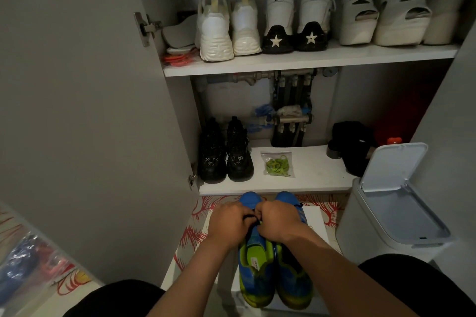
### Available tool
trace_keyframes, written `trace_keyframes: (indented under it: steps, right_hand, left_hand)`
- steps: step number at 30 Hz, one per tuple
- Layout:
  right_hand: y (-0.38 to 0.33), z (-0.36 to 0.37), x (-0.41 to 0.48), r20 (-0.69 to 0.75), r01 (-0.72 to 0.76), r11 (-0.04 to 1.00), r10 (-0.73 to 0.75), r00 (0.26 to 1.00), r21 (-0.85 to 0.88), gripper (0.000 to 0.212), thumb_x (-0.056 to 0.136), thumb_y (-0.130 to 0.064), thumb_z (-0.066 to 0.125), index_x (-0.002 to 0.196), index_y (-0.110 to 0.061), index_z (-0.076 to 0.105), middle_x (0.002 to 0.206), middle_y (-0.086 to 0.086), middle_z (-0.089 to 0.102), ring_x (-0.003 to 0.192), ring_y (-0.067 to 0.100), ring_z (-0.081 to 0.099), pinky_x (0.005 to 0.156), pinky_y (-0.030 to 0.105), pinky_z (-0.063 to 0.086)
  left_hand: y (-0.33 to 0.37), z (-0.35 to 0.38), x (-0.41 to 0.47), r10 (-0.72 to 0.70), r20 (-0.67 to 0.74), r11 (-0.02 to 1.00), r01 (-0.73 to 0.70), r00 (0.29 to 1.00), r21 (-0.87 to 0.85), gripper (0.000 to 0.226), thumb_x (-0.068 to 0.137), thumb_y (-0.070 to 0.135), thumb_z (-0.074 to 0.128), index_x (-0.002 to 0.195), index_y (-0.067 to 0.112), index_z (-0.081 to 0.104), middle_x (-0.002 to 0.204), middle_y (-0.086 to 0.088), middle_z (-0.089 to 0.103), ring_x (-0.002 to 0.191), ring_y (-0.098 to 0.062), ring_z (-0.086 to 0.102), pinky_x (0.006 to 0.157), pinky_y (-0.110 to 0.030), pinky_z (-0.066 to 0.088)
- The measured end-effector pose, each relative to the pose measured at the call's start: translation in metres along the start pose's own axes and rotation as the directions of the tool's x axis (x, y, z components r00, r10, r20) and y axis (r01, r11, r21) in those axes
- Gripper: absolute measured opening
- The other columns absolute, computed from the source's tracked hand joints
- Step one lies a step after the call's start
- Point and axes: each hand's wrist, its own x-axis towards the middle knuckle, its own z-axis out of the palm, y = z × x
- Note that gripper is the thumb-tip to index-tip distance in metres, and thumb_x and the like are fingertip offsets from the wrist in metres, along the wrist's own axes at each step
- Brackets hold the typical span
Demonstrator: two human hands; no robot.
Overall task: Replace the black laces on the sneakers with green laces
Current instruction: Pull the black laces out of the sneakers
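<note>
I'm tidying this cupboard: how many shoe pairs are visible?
5. Top shelf: chunky white pair, star-heeled pair, white wedges. Lower shelf: black pair. Foreground: blue-green sneakers. Others may be hidden.

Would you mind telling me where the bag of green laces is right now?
In the head view, the bag of green laces lies on the lower cupboard shelf, just right of the black shoes.

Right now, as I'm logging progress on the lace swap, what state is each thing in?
blue sneakers: side by side, toes toward the cabinet, lacing not yet swapped
black lace: pinched by both hands over one sneaker
left hand: fingers curled on the lace
right hand: fingers curled on the lace
bag of green laces: lying untouched on the lower shelf
cabinet door: open
bin lid: raised
</note>
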Motion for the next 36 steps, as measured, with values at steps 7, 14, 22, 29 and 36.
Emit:
trace_keyframes:
  steps: [7,14,22,29,36]
  right_hand:
    - [0.003,0.005,0.002,-0.002,0.004,0.999,-0.004,1.000,0.038,0.016,0.085,-0.025,0.066,0.101,-0.025,0.064,0.106,-0.001,0.067,0.098,0.021,0.062,0.078,0.029,0.050]
    - [0.003,0.008,0.005,-0.025,-0.002,0.999,0.003,1.000,0.042,0.016,0.089,-0.020,0.060,0.103,-0.026,0.067,0.109,-0.001,0.068,0.101,0.021,0.063,0.082,0.030,0.051]
    - [0.000,0.006,0.008,-0.070,0.003,0.995,0.004,0.998,0.098,0.016,0.098,-0.018,0.052,0.108,-0.015,0.065,0.112,0.006,0.067,0.103,0.025,0.062,0.078,0.034,0.048]
    - [0.000,0.008,0.007,-0.069,-0.019,0.977,0.035,0.997,0.214,0.012,0.093,-0.029,0.061,0.104,-0.024,0.063,0.109,-0.001,0.066,0.101,0.021,0.061,0.077,0.030,0.045]
    - [0.002,0.010,0.007,-0.002,-0.022,0.995,0.023,1.000,0.095,0.015,0.092,-0.021,0.059,0.101,-0.020,0.072,0.108,0.004,0.068,0.098,0.025,0.064,0.079,0.033,0.053]
  left_hand:
    - [0.002,-0.007,0.002,-0.597,-0.007,0.546,0.400,0.802,-0.736,0.023,0.095,0.014,0.052,0.075,0.010,0.064,0.069,-0.001,0.062,0.070,-0.017,0.057,0.064,-0.031,0.044]
    - [0.001,-0.006,0.000,-0.418,-0.087,0.800,0.321,0.904,-0.507,0.017,0.096,0.013,0.052,0.106,0.021,0.064,0.110,0.000,0.064,0.103,-0.019,0.060,0.085,-0.031,0.049]
    - [0.002,-0.010,0.002,0.147,-0.052,0.985,-0.142,0.988,0.102,0.037,0.088,0.022,0.053,0.121,0.031,0.064,0.105,0.002,0.068,0.100,-0.021,0.056,0.081,-0.032,0.039]
    - [0.000,-0.013,0.004,-0.100,-0.181,0.994,0.104,0.978,0.015,0.024,0.095,0.023,0.050,0.094,0.024,0.074,0.092,0.000,0.067,0.090,-0.020,0.057,0.074,-0.033,0.044]
    - [-0.003,-0.022,0.003,-0.500,-0.372,0.847,0.351,0.782,-0.400,0.021,0.100,0.017,0.045,0.086,0.021,0.061,0.093,0.001,0.060,0.088,-0.022,0.056,0.066,-0.030,0.037]
